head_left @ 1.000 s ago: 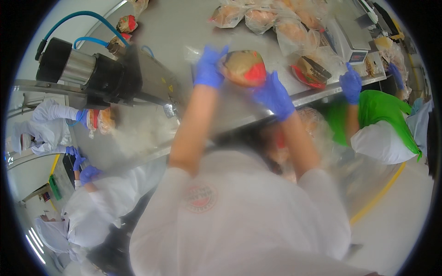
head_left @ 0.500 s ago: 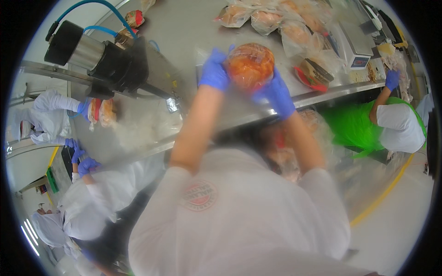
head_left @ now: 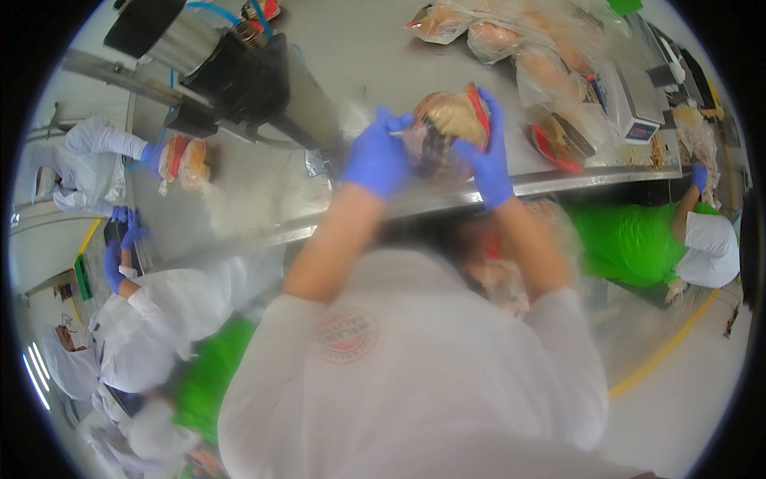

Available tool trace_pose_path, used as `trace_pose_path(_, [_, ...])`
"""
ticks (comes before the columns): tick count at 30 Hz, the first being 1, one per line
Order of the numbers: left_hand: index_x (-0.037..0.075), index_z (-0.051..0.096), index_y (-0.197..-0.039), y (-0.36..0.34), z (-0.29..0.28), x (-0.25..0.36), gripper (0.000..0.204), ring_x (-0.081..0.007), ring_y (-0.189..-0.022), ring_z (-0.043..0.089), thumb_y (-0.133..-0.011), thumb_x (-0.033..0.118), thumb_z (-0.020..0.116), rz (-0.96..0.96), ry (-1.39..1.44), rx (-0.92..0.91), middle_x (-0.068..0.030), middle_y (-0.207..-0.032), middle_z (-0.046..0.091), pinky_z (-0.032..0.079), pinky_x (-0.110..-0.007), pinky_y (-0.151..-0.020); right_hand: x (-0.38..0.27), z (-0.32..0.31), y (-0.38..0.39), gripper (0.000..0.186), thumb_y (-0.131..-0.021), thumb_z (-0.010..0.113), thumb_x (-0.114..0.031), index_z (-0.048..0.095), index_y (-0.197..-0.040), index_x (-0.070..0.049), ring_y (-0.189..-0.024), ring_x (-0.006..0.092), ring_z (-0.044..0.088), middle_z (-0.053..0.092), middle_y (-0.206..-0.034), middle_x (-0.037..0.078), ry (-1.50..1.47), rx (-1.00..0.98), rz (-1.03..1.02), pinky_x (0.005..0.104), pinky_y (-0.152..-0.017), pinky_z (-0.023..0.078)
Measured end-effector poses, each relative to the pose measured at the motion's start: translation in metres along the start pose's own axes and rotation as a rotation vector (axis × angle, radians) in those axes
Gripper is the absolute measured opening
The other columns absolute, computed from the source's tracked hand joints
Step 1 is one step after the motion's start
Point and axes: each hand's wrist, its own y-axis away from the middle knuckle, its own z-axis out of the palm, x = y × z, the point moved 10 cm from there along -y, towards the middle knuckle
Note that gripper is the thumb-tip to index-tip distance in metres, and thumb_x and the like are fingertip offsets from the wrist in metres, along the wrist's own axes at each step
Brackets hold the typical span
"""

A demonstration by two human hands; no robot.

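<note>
Blue-gloved fingers [head_left: 493, 112] of the left hand [head_left: 377, 157] and the right hand [head_left: 488, 161] hold a round bagged pack [head_left: 455, 120] between them, one hand on each side. It is over the steel bench [head_left: 359, 48], close to the front edge; I cannot tell if it touches. To the right, near that same edge, lies a red and brown pack [head_left: 566, 142]. Farther right is a white scale [head_left: 638, 100]. Clear bags of pink food [head_left: 542, 68] lie farther from the front edge. Off to the left is a big black and silver machine [head_left: 247, 84].
</note>
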Motion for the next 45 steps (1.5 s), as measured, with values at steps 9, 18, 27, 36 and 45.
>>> trace_pose_path(9, [0.008, 0.058, -0.089, 0.066, -0.07, 0.079, 0.022, -0.0038, -0.058, 0.039, -0.092, 0.027, 0.048, 1.017, -1.241, -0.039, 0.0039, -0.067, 0.046, 0.034, -0.022, -0.052, 0.143, 0.073, 0.013, 0.058, -0.075, 0.065, -0.017, 0.04, -0.125, -0.001, -0.099, 0.0226, 0.057, 0.056, -0.109, 0.012, -0.562, -0.124, 0.733, 0.0347, -0.089, 0.046])
trace_pose_path(18, [0.001, 0.054, -0.098, -0.021, -0.208, 0.122, 0.023, -0.0273, -0.075, 0.058, -0.084, 0.02, 0.053, 1.078, -0.923, 0.29, -0.013, -0.083, 0.06, 0.046, -0.036, -0.07, 0.152, 0.111, -0.042, 0.058, -0.071, 0.072, -0.021, 0.045, -0.118, -0.001, -0.098, 0.0193, 0.055, 0.056, -0.108, 0.011, 0.087, -0.132, 0.474, 0.0315, -0.086, 0.045])
trace_pose_path(27, [-0.008, 0.047, -0.116, -0.03, -0.23, 0.103, 0.049, -0.0212, -0.083, 0.058, -0.084, 0.028, 0.059, 0.817, -1.109, 0.624, -0.0184, -0.098, 0.062, 0.045, -0.031, -0.076, 0.194, 0.105, -0.017, 0.064, -0.072, 0.072, -0.018, 0.04, -0.125, -0.002, -0.101, 0.0197, 0.054, 0.055, -0.112, 0.011, -0.056, -0.105, 0.472, 0.0319, -0.09, 0.043])
trace_pose_path(36, [-0.009, 0.048, -0.118, -0.026, -0.219, 0.109, 0.057, -0.0135, -0.066, 0.054, -0.083, 0.036, 0.057, 0.396, -1.049, 0.385, -0.0103, -0.076, 0.06, 0.044, -0.028, -0.064, 0.202, 0.117, -0.023, 0.06, -0.074, 0.068, -0.018, 0.041, -0.126, -0.002, -0.102, 0.0206, 0.055, 0.055, -0.112, 0.01, -0.294, -0.19, 0.741, 0.0329, -0.091, 0.043])
trace_pose_path(45, [0.001, 0.061, -0.098, 0.052, -0.113, 0.066, 0.041, -0.0142, -0.068, 0.055, -0.085, 0.039, 0.053, 0.337, -1.36, -0.197, -0.0093, -0.078, 0.061, 0.042, -0.028, -0.063, 0.119, 0.117, 0.023, 0.054, -0.08, 0.06, -0.03, 0.046, -0.123, 0.0, -0.097, 0.0214, 0.059, 0.058, -0.113, 0.013, -0.392, -0.5, 0.993, 0.0327, -0.09, 0.046])
